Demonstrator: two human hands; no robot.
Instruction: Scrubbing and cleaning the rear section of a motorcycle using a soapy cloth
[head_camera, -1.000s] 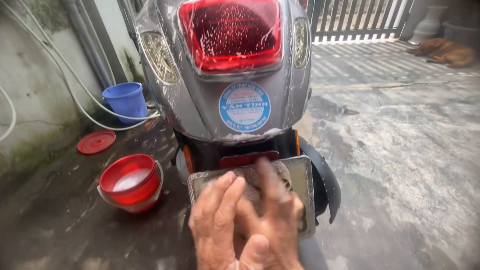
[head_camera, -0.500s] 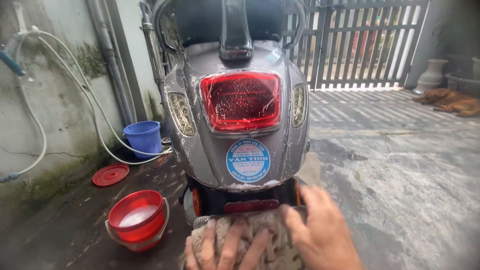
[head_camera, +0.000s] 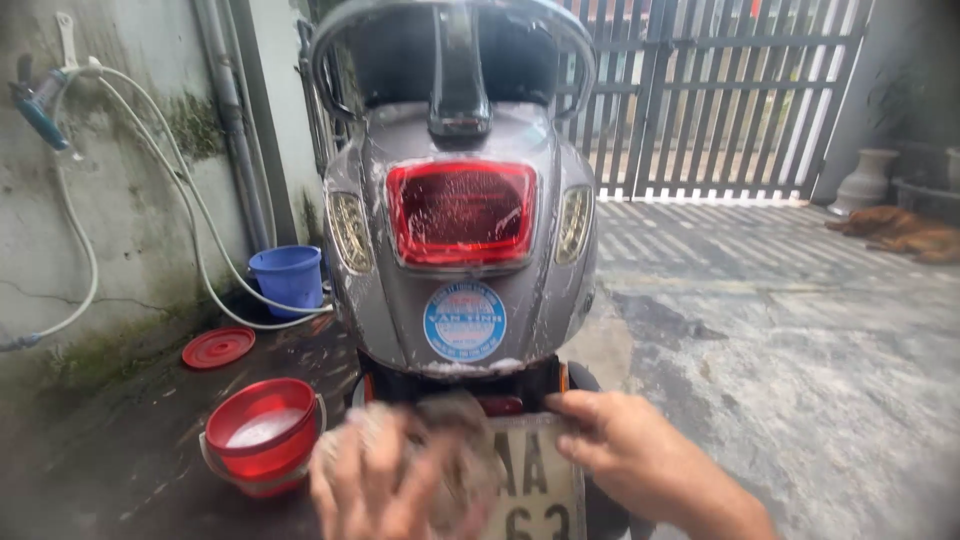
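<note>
Head view: left hand (head_camera: 375, 480) presses a soapy cloth (head_camera: 450, 450) flat against the scooter's number plate (head_camera: 535, 485), fingers clamped around it. Right hand (head_camera: 625, 450) grips the plate's edge, apparently steadying it; a red bucket (head_camera: 262, 440) stands near, within reach.

Hands split, plate partly uncovered, view pulled back.

Left hand (head_camera: 385, 480) and cloth (head_camera: 440, 460) have slid to the left part of the plate (head_camera: 535, 485), blurred in motion; a second ago both hands lay stacked over it. Right hand (head_camera: 620, 450) now grips the plate's right top edge. The scooter (head_camera: 460, 250) looks smaller now: seat, grab rail and gate (head_camera: 720, 90) have come into view.
</note>
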